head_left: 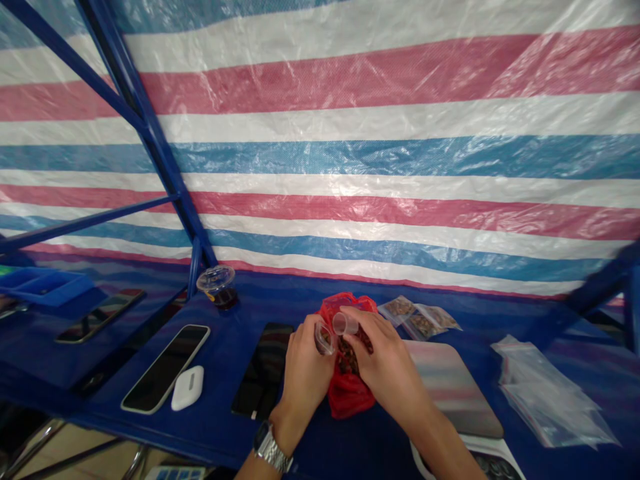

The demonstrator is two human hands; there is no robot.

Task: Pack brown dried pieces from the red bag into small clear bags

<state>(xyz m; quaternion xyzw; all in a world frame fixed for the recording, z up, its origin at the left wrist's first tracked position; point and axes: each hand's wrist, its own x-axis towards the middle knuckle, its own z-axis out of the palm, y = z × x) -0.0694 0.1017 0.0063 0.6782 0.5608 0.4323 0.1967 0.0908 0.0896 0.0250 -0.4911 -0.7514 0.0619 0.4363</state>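
My left hand (309, 363) is closed on what looks like a small clear plastic bag (324, 340), its mouth spread into an oval. Between the thumb and fingers of my right hand (385, 353) is a small clear plastic cup (345, 324), tilted toward that mouth. The two are close together; whether they touch I cannot tell. Below both hands, an open red plastic bag (351, 397) contains loose brown, dried-looking bits (347, 360). My wrists and fingers hide part of it.
Right of the red bag sits a digital scale (455, 387) with a silver plate, partly under my right forearm. Filled zip bags (423, 321) lie behind it, flat clear zip bags (550, 393) farther right. Leftward are phones (167, 368), a white earbud case (188, 388) and a lidded cup (219, 287).
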